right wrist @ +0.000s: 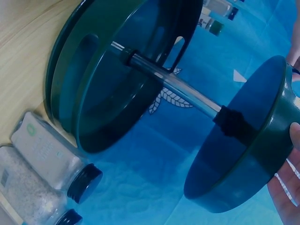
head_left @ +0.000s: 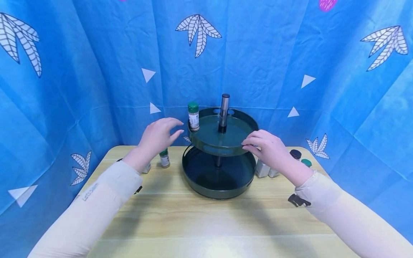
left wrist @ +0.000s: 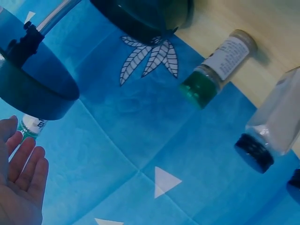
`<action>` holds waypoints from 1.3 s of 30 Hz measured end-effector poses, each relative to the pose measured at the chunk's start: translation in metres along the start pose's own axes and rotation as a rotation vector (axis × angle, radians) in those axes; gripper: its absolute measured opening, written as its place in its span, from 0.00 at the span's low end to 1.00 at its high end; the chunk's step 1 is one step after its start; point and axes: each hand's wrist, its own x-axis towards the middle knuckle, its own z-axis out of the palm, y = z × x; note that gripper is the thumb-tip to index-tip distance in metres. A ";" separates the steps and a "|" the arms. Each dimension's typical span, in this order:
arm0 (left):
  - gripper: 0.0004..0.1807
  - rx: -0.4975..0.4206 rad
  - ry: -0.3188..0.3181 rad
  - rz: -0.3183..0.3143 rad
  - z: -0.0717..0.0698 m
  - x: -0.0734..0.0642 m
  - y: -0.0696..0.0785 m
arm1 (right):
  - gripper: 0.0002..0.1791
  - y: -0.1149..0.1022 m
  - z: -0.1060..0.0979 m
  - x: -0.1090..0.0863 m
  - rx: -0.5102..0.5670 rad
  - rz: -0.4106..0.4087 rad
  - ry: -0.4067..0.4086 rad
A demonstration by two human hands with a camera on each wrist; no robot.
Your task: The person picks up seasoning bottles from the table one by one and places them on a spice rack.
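Note:
A two-tier dark green turntable rack stands on the table, its upper tray (head_left: 226,141) on a metal post (head_left: 224,111) above the lower tray (head_left: 206,190). On the upper tray's left side is a green-capped spice jar (head_left: 193,120), upright. My left hand (head_left: 159,134) is just left of that jar, apart from it, with thumb and fingers spread and nothing held. At the upper tray's right edge, my right hand (head_left: 266,145) pinches the rim, the thumb against the wall in the right wrist view.
Another green-capped jar (head_left: 165,160) stands left of the rack, near a dark-capped clear bottle (left wrist: 276,117). Right of the rack are dark-capped bottles (right wrist: 51,154) and a green cap (head_left: 306,163), partly behind my right arm. A blue patterned curtain (head_left: 264,64) surrounds the table.

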 end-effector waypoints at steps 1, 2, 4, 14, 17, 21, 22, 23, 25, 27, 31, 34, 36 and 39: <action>0.18 0.002 -0.005 -0.006 0.001 -0.001 -0.001 | 0.11 0.000 0.000 0.000 0.001 0.000 0.000; 0.18 0.002 -0.010 -0.012 0.002 -0.002 -0.002 | 0.11 0.000 0.000 0.000 0.002 0.001 0.000; 0.18 0.004 -0.017 -0.019 0.004 -0.005 -0.004 | 0.11 0.000 -0.001 0.000 0.003 0.001 0.000; 0.17 -0.008 -0.023 -0.037 0.014 -0.016 -0.011 | 0.12 0.000 -0.001 -0.001 0.003 -0.006 0.006; 0.17 -0.004 -0.030 -0.044 0.019 -0.018 -0.014 | 0.12 0.000 -0.001 -0.001 0.002 -0.007 0.007; 0.17 -0.009 -0.051 -0.069 0.025 -0.023 -0.019 | 0.11 0.000 -0.001 0.000 0.002 -0.011 0.004; 0.17 -0.012 -0.053 -0.071 0.027 -0.024 -0.020 | 0.11 0.000 -0.001 0.000 0.003 -0.009 0.001; 0.17 -0.014 -0.052 -0.073 0.029 -0.025 -0.021 | 0.11 0.000 -0.001 0.000 0.003 -0.009 -0.001; 0.17 -0.014 -0.049 -0.071 0.032 -0.027 -0.023 | 0.11 0.000 -0.001 0.000 0.001 -0.005 -0.004; 0.16 -0.010 -0.042 -0.069 0.035 -0.028 -0.025 | 0.11 0.000 -0.001 -0.001 0.003 -0.001 -0.005; 0.16 0.005 -0.053 -0.088 0.039 -0.031 -0.029 | 0.11 0.000 -0.001 -0.001 0.001 -0.001 -0.005; 0.16 0.014 -0.068 -0.112 0.044 -0.033 -0.032 | 0.11 0.000 -0.001 -0.001 0.001 -0.001 -0.005; 0.16 0.015 -0.074 -0.123 0.047 -0.034 -0.035 | 0.11 0.000 -0.001 -0.001 0.002 0.001 -0.007; 0.16 0.014 -0.078 -0.135 0.051 -0.036 -0.039 | 0.11 0.000 -0.001 -0.001 0.003 0.004 -0.007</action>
